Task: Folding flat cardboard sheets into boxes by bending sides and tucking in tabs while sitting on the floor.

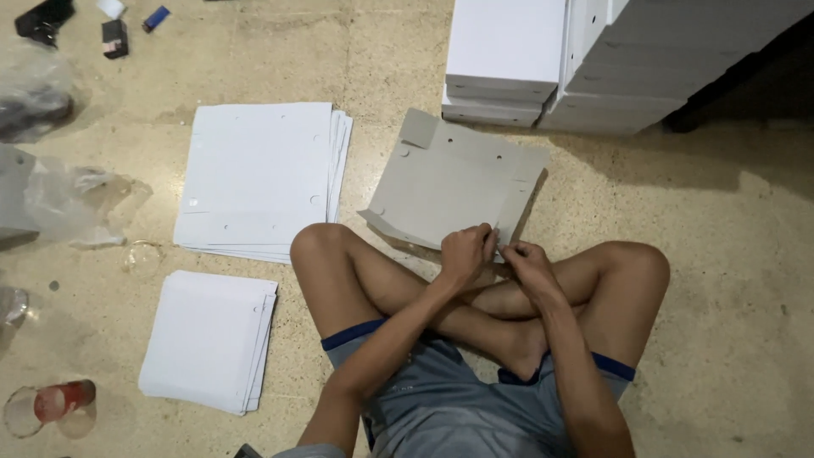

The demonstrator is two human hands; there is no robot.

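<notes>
- Nearest to the camera are my grey shorts (432, 390) with a blue hem, and my crossed bare legs (398, 288) on the floor (729, 280).
- Both hands are closed in a narrow pinch on the near edge of the grey cardboard sheet (449, 182): the left hand (466, 253) grips the edge, and the right hand (527, 261) holds just beside it, almost touching the left one.
- That sheet lies flat on the floor just beyond my shins, with its grey side up; it has small round holes and cut flaps at the corners.
- For a clean fold I judge it is better to keep the two hands close together on the same line, press with the thumbs along the crease, and hold the rest of the sheet flat so it does not buckle.
- On the left, far side there is a big stack of white sheets (259, 178), thin, flat and matte, with the same small holes.
- On the left, near side lies a smaller stack of white sheets (208, 339), a little fanned at the edges.
- Far on the right stand finished white boxes (509, 59), stacked, with sharp straight edges.
- At the near left edge lies a clear glass (51, 405) on its side with something red inside, and crumpled clear plastic (72, 199) is further away.
- Under everything the floor is speckled beige stone, hard and a bit dusty.
</notes>
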